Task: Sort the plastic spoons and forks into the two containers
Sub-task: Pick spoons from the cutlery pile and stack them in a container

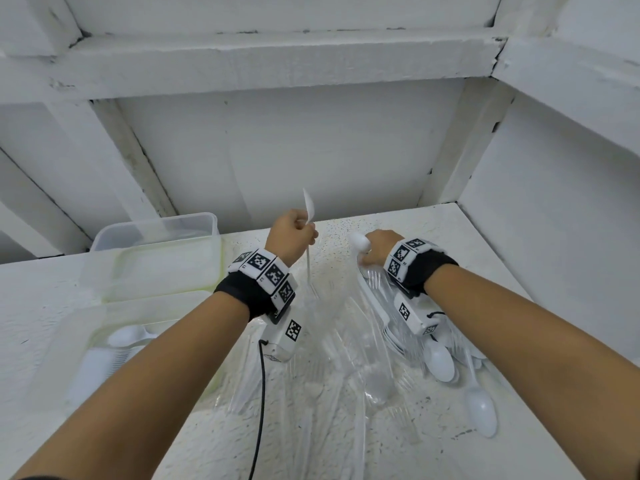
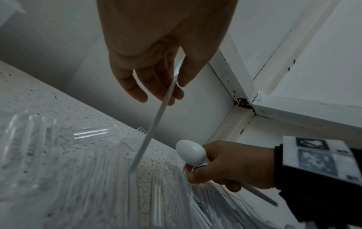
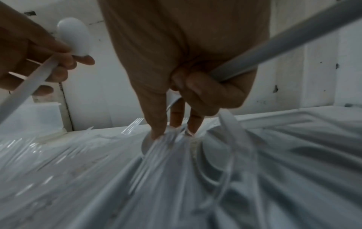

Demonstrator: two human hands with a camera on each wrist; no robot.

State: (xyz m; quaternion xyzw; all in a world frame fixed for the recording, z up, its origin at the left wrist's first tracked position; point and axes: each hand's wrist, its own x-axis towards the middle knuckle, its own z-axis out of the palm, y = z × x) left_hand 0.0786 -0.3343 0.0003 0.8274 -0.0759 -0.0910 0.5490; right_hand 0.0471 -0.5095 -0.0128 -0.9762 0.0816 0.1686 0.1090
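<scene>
My left hand [image 1: 293,233] pinches a white plastic spoon [image 1: 309,216] by its neck, bowl upward and handle hanging down over the heap; my right hand [image 1: 377,247] has its curled fingers round a second white plastic spoon [image 1: 358,242], while its straight fingers [image 3: 156,124] reach down into the pile; the loose pile of clear plastic forks and white plastic spoons [image 1: 346,358] covers much of the speckled white bench [image 1: 450,237], so I judge most of the sorting is left; to my left, the near clear plastic container [image 1: 62,358] already has some white spoons in it; the far clear lidded container [image 1: 156,237] lies behind it, and I cannot tell what it contains.
</scene>
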